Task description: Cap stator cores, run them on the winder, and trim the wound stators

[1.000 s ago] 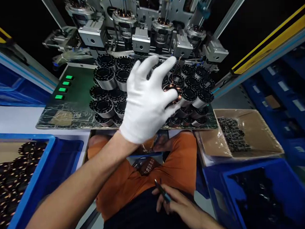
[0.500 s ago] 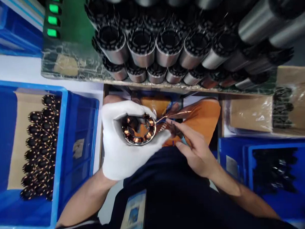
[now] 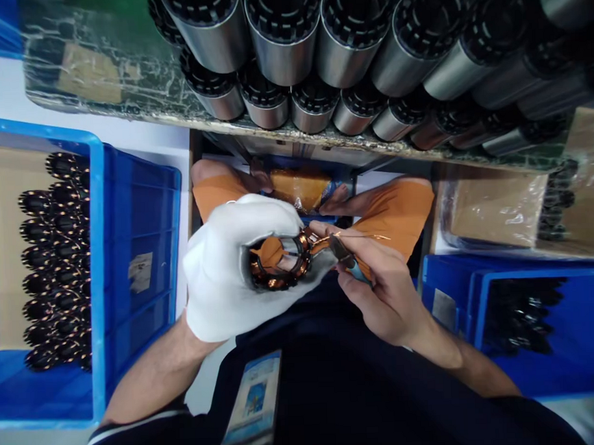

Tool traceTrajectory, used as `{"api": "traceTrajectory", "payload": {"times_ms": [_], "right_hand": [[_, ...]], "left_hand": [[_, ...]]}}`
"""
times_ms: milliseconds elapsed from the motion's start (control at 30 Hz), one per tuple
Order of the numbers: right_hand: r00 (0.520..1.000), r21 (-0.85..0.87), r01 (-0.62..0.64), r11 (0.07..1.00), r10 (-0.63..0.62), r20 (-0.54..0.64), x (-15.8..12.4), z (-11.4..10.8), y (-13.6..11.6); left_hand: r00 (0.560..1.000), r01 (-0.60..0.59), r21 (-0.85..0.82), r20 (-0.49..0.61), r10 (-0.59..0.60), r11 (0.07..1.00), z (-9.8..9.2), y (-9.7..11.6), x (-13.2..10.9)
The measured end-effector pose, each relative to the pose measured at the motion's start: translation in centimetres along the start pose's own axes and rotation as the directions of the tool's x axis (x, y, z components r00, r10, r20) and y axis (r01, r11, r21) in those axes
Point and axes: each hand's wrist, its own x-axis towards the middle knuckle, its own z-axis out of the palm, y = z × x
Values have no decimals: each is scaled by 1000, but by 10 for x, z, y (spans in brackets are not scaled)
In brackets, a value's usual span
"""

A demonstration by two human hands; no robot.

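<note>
The gloved left hand (image 3: 230, 270) is wrapped around a copper coil ring (image 3: 281, 262), held over the lap. The bare right hand (image 3: 382, 291) pinches a small blue-handled tool (image 3: 350, 263) against the ring's right edge, beside a thin wire (image 3: 370, 237). To the left stands a blue crate (image 3: 131, 209) of dark coils. Metal cylinders (image 3: 281, 54) crowd the far bench (image 3: 142, 134), and a cardboard box (image 3: 491, 209) sits to the right.

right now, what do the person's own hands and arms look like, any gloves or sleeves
The left hand wears a plain white fabric glove that ends at the wrist. Its forearm is bare up to a dark sleeve edged with a thin white stripe. The right hand has no glove, and its forearm is uncovered. No watch or ring shows.
</note>
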Motion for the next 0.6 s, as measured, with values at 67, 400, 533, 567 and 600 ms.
{"api": "traceTrajectory", "payload": {"times_ms": [67, 400, 533, 567, 600], "right_hand": [[1000, 1, 3, 1000, -2, -17, -1, 0, 0], [923, 188, -379, 906, 355, 151, 39, -3, 59], [841, 375, -520, 767, 384, 381, 53, 8, 75], [825, 400, -542, 739, 375, 423, 55, 10, 74], [812, 420, -558, 716, 369, 452, 57, 12, 73]], "left_hand": [[1000, 3, -14, 17, -3, 1000, -1, 2, 1], [999, 45, 409, -30, -36, 911, 13, -54, 3], [995, -41, 274, 94, 15, 961, 23, -68, 2], [988, -91, 246, 147, 55, 965, 24, -65, 2], [976, -126, 230, 204, 79, 965, 24, -61, 2]]}}
